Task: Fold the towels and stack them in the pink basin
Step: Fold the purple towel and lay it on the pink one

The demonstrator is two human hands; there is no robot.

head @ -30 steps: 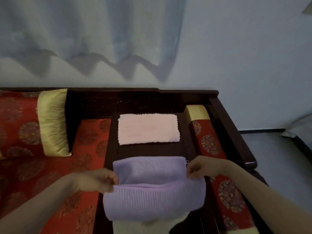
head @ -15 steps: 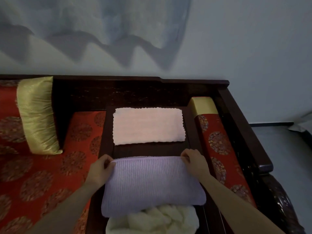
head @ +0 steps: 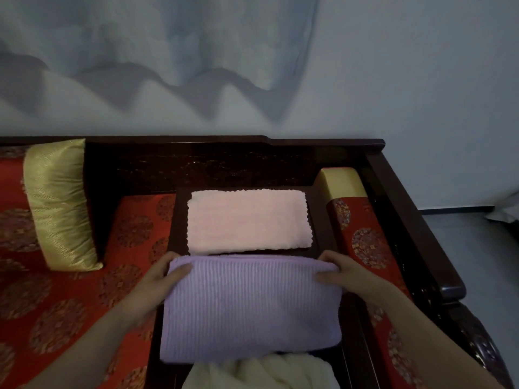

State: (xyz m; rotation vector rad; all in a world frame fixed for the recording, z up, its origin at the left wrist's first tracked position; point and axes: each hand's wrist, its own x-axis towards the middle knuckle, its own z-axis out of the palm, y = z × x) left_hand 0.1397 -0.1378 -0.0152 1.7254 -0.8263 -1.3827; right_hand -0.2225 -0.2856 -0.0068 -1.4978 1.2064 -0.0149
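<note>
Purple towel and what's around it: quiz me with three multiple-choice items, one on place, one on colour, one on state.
1. Where does the pink towel lie relative to the purple towel?
A. Beyond it, toward the backrest
B. Under it
C. On the red cushion to the left

2. What colour is the fluffy towel at the purple towel's near edge?
A. Blue
B. Cream
C. Black

3. How is the purple towel held?
A. By the left hand only
B. By neither hand
C. By both hands, at its far corners

Answers: 1 A, it lies flat on the dark wooden tray farther away. 2 B, pale cream pile. 3 C, left hand and right hand each grip a corner.
</note>
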